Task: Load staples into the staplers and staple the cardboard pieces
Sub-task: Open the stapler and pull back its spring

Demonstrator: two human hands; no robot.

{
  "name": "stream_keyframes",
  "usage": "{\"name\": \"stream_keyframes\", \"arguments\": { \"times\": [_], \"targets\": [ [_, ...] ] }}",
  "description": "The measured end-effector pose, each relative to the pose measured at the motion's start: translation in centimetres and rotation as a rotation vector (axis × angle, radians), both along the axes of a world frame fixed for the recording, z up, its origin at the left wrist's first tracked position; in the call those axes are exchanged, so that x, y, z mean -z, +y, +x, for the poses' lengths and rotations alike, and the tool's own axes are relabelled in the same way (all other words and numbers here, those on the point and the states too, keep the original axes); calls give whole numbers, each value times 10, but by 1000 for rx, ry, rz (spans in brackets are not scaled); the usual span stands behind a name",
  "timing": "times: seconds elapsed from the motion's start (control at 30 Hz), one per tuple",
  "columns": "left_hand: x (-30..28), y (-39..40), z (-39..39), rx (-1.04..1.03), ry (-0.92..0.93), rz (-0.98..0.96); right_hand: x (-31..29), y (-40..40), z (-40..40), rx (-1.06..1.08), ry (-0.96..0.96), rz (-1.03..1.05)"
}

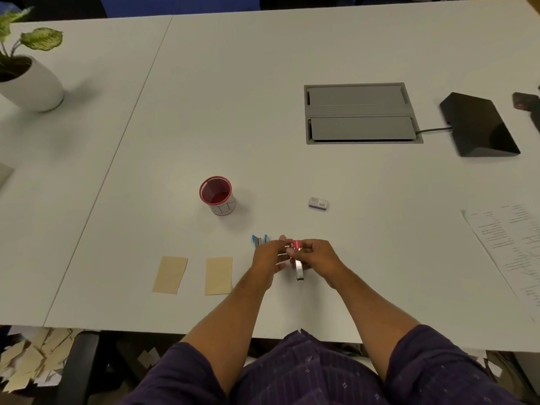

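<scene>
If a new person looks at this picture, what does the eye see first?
First, the two hands, left hand and right hand, meeting at the near middle of the white table around a pink stapler. Next, the red cup behind them, and two cardboard pieces lying to the left.

head cam | looks forward-down | white table (292, 54) close below

Two staplers are showing: a pink one (297, 252) and a blue one (259, 240). Two cardboard pieces are lying side by side, left (170, 275) and right (219, 275). One cup (217, 195), one staple box (319, 204), one plant (27, 68) and one black device (479, 125) are sitting on the table.
</scene>
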State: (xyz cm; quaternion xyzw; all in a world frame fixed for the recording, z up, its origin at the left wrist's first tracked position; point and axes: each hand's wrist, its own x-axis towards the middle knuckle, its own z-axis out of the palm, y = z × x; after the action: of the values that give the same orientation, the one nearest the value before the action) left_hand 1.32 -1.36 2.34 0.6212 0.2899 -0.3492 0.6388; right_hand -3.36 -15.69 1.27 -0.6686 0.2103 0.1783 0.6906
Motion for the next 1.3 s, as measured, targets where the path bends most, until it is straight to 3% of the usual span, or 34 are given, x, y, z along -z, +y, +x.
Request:
{"name": "stream_keyframes", "arguments": {
  "times": [0.3,0.6,0.77,1.13,1.3],
  "targets": [
    [2,9,-15,247,13,-168,-3,-6,2,61,3,-119],
    [-3,-3,-12,186,-21,-27,-10,-3,1,10,68,-26],
    [-4,-10,-8,146,-114,-51,-15,2,5,5,-108,-153],
    [-20,-13,3,92,-248,-310,-22,12,20,284,-236,-211],
    [-25,-18,11,-32,-232,-301,-26,23,31,575,-265,-119]
  ]
}}
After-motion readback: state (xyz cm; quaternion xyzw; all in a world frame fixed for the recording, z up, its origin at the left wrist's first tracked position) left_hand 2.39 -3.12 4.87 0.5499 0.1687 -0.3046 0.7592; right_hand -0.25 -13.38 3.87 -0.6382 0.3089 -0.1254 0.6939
